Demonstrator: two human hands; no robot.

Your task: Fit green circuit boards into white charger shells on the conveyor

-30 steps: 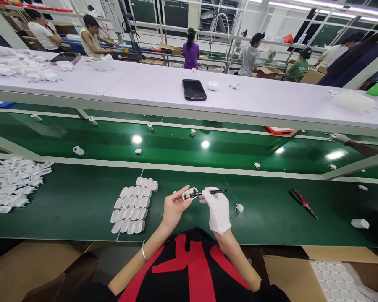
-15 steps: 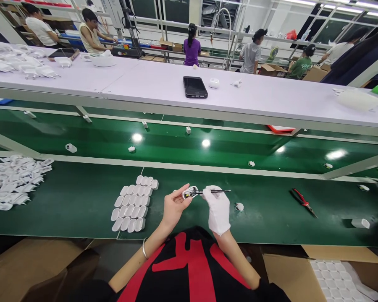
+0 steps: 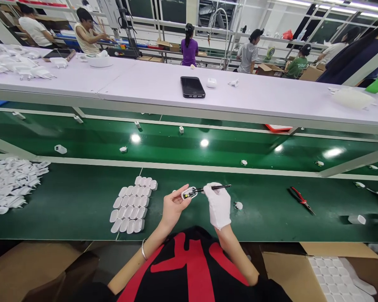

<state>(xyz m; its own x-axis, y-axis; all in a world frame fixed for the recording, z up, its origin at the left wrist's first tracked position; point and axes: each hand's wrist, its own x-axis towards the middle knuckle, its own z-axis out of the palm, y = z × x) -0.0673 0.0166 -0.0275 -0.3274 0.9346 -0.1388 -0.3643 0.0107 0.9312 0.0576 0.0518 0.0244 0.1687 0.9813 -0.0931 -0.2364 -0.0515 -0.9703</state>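
Two hands meet just below the centre of the frame. My left hand (image 3: 173,205), bare, has its fingers closed around a small white shell (image 3: 189,193), open side up, with dark and yellow parts inside. My right hand (image 3: 219,205), in a white glove, pinches a thin black tool (image 3: 214,188) whose tip reaches into the shell. To the left, on the green table (image 3: 82,201), many white shells (image 3: 132,204) lie in neat rows. A loose pile of white parts (image 3: 12,184) is at the left edge. Red pliers (image 3: 300,199) lie at the right, and a black phone (image 3: 192,87) rests on the white shelf (image 3: 271,100) above.
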